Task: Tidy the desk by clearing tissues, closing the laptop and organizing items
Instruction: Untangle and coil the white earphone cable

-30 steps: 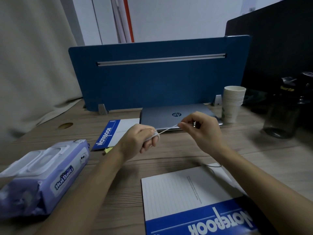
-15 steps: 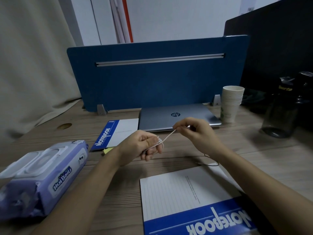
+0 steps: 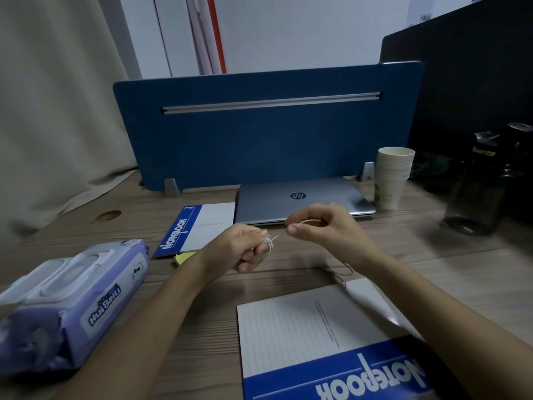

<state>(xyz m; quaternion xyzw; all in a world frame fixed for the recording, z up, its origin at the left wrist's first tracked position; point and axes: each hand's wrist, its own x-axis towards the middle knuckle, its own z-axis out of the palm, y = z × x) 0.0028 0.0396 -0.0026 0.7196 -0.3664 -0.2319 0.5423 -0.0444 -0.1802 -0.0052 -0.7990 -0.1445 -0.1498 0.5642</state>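
A thin white cable (image 3: 277,235) runs taut between my two hands above the wooden desk (image 3: 432,264). My left hand (image 3: 240,246) is closed around a small coil of it wound on the fingers. My right hand (image 3: 323,229) pinches the cable a short way to the right; its loose tail (image 3: 343,272) trails on the desk under my right wrist. The grey laptop (image 3: 302,199) lies closed just behind my hands. A blue-and-white notebook (image 3: 199,226) lies left of the laptop, and a second notebook (image 3: 317,342) lies near the front edge.
A purple pack of wet wipes (image 3: 75,310) lies at the front left. A stack of paper cups (image 3: 393,177) stands right of the laptop, with a dark bottle (image 3: 478,192) further right. A blue divider panel (image 3: 265,128) closes off the back. A yellow sticky note (image 3: 184,257) peeks from under the far notebook.
My right hand has come down and closer to my left hand, so the stretch of cable between them is shorter. The coil on my left fingers stays held.
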